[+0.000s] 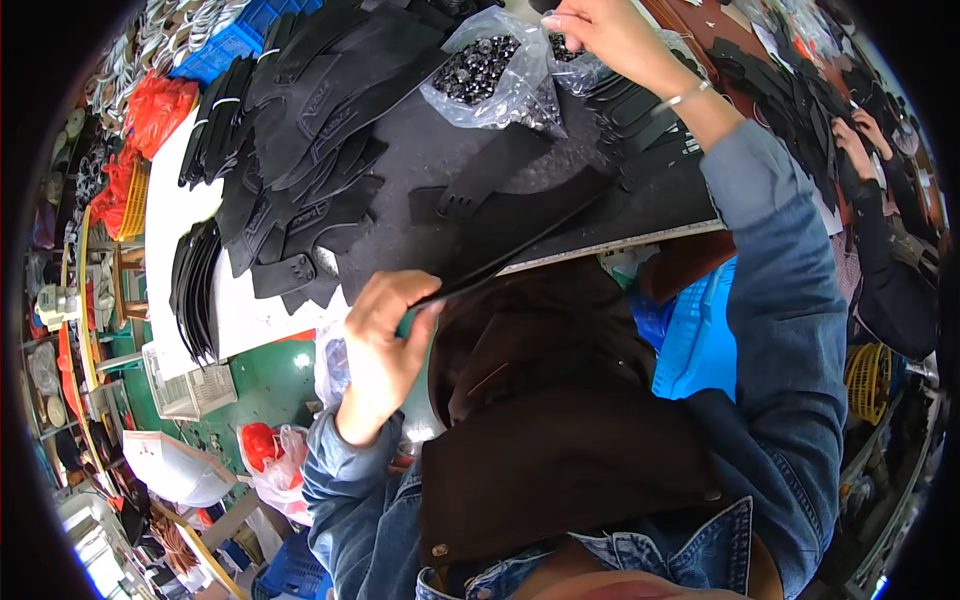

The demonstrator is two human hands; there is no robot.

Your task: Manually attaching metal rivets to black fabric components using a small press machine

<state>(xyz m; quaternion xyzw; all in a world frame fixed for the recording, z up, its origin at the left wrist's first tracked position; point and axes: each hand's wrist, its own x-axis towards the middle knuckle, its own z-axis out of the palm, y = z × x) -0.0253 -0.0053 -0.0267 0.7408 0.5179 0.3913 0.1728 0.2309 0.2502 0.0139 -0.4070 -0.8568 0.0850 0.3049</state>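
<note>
My left hand (385,335) grips one end of a long black strap (540,228) between thumb and fingers. The strap slants up and to the right over the table's front edge. My right hand (615,40) is raised at the far side, its fingertips pinched together. Whatever lies between those fingertips is too small to make out. Below that hand sits a clear plastic bag (580,75) with small dark shiny pieces. Beside it, a larger open bag (545,100) holds many dark shiny stud-like pieces (478,68). A flat black piece with small holes (460,203) lies near the strap.
Piles of flat black cut pieces (320,110) cover the table's left side, with stacked black strips (197,285) at its edge. A blue crate (700,330) stands under the table. At the right, another person's hands (855,145) handle black pieces.
</note>
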